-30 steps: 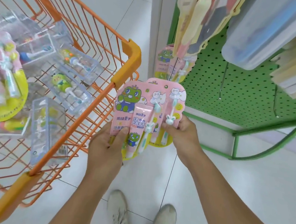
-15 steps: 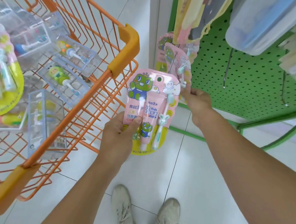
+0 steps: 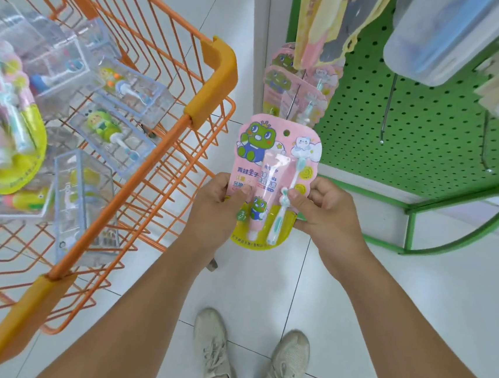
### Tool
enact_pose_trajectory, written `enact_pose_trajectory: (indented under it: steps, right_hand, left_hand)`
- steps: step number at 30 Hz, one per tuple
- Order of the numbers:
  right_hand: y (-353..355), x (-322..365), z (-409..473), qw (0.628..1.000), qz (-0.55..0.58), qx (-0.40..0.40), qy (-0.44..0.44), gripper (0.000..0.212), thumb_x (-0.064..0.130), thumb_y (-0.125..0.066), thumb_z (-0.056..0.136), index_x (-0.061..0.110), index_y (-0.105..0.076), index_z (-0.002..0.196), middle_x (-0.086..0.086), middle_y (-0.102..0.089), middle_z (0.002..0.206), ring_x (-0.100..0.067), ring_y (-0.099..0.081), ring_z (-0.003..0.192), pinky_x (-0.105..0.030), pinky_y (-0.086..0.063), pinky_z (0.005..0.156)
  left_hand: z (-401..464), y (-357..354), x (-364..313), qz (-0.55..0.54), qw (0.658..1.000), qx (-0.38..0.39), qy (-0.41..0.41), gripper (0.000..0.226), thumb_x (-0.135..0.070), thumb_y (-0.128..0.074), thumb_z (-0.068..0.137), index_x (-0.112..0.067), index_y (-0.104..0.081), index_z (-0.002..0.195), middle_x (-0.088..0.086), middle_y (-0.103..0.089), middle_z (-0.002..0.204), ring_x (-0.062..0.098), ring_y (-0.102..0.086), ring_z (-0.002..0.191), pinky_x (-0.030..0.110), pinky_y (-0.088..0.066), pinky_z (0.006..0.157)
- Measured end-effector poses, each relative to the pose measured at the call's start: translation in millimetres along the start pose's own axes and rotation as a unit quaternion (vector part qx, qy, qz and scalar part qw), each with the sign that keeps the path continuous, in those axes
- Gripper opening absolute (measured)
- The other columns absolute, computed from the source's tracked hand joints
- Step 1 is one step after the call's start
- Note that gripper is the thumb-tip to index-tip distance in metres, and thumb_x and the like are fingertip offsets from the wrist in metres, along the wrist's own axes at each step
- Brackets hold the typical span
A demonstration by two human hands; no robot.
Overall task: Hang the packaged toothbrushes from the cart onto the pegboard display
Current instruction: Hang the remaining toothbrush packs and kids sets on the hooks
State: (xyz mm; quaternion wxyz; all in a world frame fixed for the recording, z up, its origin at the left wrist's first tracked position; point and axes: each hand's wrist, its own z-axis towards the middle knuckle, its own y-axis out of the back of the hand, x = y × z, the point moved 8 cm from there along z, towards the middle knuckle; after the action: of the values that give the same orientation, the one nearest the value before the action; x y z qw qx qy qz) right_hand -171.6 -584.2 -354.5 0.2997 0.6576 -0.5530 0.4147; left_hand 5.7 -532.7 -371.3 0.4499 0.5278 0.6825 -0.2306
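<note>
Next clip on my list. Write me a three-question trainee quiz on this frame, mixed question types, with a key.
1. True or false: both the left hand and the right hand have a grip on the pink toothbrush pack.
2. Multiple choice: matching pink packs already hanging on the green pegboard are found at
A) its left edge
B) its right edge
C) the floor below it
3. Fill in: the clear boxed toothbrushes lie in the ______ wire cart.

Key: 1 true; 2 A; 3 orange
</note>
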Motion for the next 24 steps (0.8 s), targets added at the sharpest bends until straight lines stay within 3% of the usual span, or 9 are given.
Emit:
enact_pose_trajectory:
  steps: [3,10,13,15,19,21,24]
  right_hand:
    - [-2,-10,5,1.000,0.021,-0.019,-0.010,0.012,0.003,-0.064,0.096,0.008,-0.067,0.106,-0.006,-0.074,0.095,-0.014,-0.071,0.078,-0.032,-0.062,0.069]
    - [-3,-12,27,1.000,-0.008,-0.026,-0.007,0.011,0.006,-0.065,0.096,0.005,-0.067,0.106,-0.012,-0.076,0.102,-0.016,-0.070,0.080,-0.046,-0.060,0.079]
    - [0,-16,37,0.999,-0.024,-0.038,-0.011,0.011,0.008,-0.066,0.096,0.004,-0.066,0.106,-0.015,-0.075,0.105,-0.019,-0.069,0.083,-0.057,-0.057,0.085]
    - [4,-15,50,0.998,-0.041,-0.057,0.004,0.005,0.008,-0.068,0.094,0.009,-0.068,0.099,-0.013,-0.075,0.101,-0.021,-0.069,0.084,-0.060,-0.056,0.088]
    - [20,0,91,0.983,-0.113,-0.138,0.037,0.009,0.016,-0.074,0.089,0.010,-0.068,0.091,-0.010,-0.074,0.091,-0.019,-0.063,0.078,-0.048,-0.056,0.082]
    - [25,15,110,0.975,-0.140,-0.167,0.040,0.015,0.017,-0.073,0.090,0.004,-0.066,0.095,-0.005,-0.068,0.084,-0.018,-0.056,0.076,-0.035,-0.051,0.074]
    - [27,27,130,0.977,-0.113,-0.181,0.001,0.015,0.018,-0.070,0.093,0.004,-0.065,0.098,0.001,-0.062,0.083,-0.017,-0.054,0.079,-0.024,-0.044,0.070]
  left_hand:
    - [9,6,0,0.036,0.998,-0.056,0.003,0.009,-0.021,-0.060,0.100,-0.021,-0.069,0.101,-0.004,-0.076,0.101,0.018,-0.072,0.095,0.048,-0.057,0.089]
    - [22,3,4,0.010,0.997,-0.073,0.036,0.010,-0.023,-0.062,0.099,-0.020,-0.069,0.104,-0.003,-0.076,0.101,0.019,-0.072,0.097,0.045,-0.059,0.088]
    - [29,-3,2,0.014,0.995,-0.080,0.059,0.011,-0.025,-0.060,0.100,-0.021,-0.068,0.106,-0.005,-0.074,0.099,0.017,-0.071,0.092,0.036,-0.058,0.074]
    - [35,-10,-6,0.050,0.993,-0.073,0.075,0.017,-0.027,-0.056,0.101,-0.024,-0.065,0.115,-0.005,-0.071,0.109,0.015,-0.068,0.090,0.033,-0.056,0.068]
    - [41,-22,-21,0.078,0.993,-0.054,0.076,0.051,-0.031,-0.053,0.103,-0.026,-0.038,0.152,-0.003,-0.045,0.152,0.021,-0.054,0.129,0.037,-0.051,0.099]
    - [39,-24,-27,0.058,0.995,-0.055,0.059,0.054,-0.031,-0.053,0.103,-0.027,-0.036,0.154,-0.003,-0.042,0.154,0.021,-0.050,0.132,0.033,-0.049,0.101]
    - [29,-25,-31,0.028,0.997,-0.051,0.052,0.047,-0.030,-0.054,0.103,-0.027,-0.044,0.148,-0.005,-0.051,0.145,0.019,-0.055,0.123,0.030,-0.053,0.090]
